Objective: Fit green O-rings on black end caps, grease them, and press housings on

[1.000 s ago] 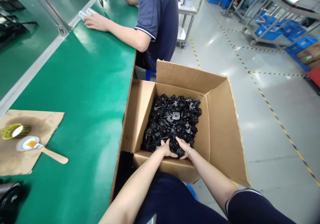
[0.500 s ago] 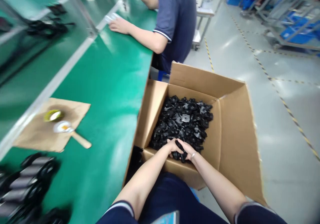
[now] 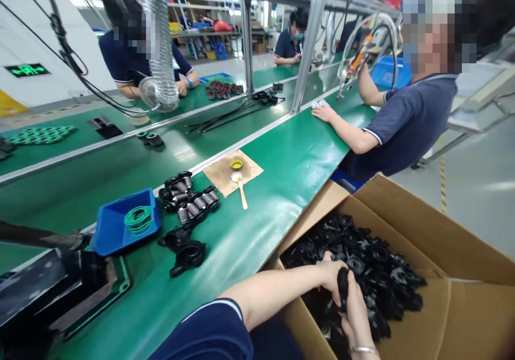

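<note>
A cardboard box [image 3: 426,295] full of black plastic parts [image 3: 374,263] stands at the lower right, against the bench edge. Over the near part of the pile, my left hand [image 3: 333,275] and my right hand [image 3: 357,309] are together around a dark part [image 3: 343,289]. Fingers of both hands are wrapped on it, and they partly hide its shape. A bracelet circles my right wrist.
On the green bench [image 3: 225,252] lie black housings [image 3: 189,255], metal-and-black rollers [image 3: 197,205], a blue bin [image 3: 108,226] with green rings, and brown paper [image 3: 215,175] with a brush. A co-worker [image 3: 414,118] sits beyond the box; a machine stands lower left.
The view has swung left and up, showing more of the bench and other people. The box now appears further right. My hands are still together on a dark part over the pile.
</note>
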`<action>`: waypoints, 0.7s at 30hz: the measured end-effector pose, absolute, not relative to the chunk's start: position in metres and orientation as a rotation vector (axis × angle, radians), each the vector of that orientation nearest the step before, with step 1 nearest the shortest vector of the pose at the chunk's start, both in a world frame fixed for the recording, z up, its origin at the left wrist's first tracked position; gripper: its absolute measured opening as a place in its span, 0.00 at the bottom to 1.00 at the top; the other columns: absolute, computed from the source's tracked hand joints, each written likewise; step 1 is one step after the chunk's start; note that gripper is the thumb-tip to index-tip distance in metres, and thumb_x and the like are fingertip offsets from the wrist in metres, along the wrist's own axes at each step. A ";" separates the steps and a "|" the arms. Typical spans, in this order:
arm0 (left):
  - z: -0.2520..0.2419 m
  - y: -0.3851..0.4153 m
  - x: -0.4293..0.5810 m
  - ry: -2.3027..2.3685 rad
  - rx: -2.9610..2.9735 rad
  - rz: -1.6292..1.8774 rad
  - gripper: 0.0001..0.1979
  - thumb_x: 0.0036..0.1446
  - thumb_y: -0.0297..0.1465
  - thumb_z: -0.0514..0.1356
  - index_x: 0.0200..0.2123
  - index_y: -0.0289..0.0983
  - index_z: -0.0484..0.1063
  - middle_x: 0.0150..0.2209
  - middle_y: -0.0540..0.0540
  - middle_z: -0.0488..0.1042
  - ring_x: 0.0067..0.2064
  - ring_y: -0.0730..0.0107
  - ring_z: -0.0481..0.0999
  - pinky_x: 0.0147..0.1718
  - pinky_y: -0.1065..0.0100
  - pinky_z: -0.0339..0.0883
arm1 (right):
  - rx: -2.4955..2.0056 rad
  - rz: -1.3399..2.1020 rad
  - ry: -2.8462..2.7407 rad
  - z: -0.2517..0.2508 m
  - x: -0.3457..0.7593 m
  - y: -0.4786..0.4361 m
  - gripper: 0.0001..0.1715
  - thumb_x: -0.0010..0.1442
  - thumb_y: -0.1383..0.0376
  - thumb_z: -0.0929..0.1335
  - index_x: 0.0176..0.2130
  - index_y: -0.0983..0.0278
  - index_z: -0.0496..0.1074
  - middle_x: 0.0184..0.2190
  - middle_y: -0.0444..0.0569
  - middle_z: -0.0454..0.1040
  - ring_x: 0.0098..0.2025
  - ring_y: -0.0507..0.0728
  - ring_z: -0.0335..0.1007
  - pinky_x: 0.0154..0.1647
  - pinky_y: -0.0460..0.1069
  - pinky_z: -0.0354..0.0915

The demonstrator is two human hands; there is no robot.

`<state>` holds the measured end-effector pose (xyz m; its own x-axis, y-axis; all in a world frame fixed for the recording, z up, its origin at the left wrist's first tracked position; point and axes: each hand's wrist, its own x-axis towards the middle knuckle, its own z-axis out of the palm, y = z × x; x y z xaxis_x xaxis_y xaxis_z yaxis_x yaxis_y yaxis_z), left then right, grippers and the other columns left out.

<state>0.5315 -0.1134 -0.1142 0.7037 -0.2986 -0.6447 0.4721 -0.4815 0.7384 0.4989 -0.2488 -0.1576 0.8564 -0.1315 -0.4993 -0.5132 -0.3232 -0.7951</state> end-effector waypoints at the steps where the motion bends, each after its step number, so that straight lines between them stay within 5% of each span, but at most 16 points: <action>1: -0.102 -0.113 0.534 0.062 1.924 -0.839 0.65 0.10 0.25 0.78 0.60 0.52 0.64 0.67 0.44 0.45 0.64 0.29 0.59 0.58 0.44 0.69 | -1.888 0.352 0.478 -0.147 0.503 -0.249 0.54 0.52 0.30 0.57 0.62 0.61 0.64 0.48 0.57 0.77 0.45 0.66 0.78 0.40 0.58 0.76; 7: 0.006 -0.076 0.495 -0.208 2.129 -0.056 0.49 0.37 0.30 0.74 0.63 0.52 0.60 0.69 0.44 0.39 0.63 0.32 0.61 0.58 0.43 0.67 | -1.935 0.010 0.154 -0.068 0.518 -0.231 0.43 0.60 0.38 0.58 0.63 0.61 0.61 0.58 0.54 0.68 0.58 0.64 0.67 0.56 0.55 0.68; 11: 0.051 -0.025 0.421 0.032 2.198 0.462 0.42 0.47 0.22 0.66 0.63 0.53 0.59 0.69 0.46 0.42 0.68 0.43 0.54 0.64 0.48 0.60 | -1.912 -0.112 -0.383 -0.026 0.495 -0.162 0.32 0.65 0.46 0.59 0.59 0.63 0.63 0.54 0.56 0.66 0.57 0.63 0.64 0.58 0.58 0.63; 21: 0.002 0.057 0.298 0.890 2.195 0.679 0.42 0.52 0.18 0.61 0.67 0.46 0.52 0.72 0.42 0.35 0.73 0.49 0.46 0.69 0.50 0.51 | -1.612 0.030 -1.197 -0.045 0.424 0.004 0.22 0.69 0.55 0.58 0.55 0.62 0.66 0.51 0.55 0.63 0.56 0.59 0.64 0.60 0.59 0.64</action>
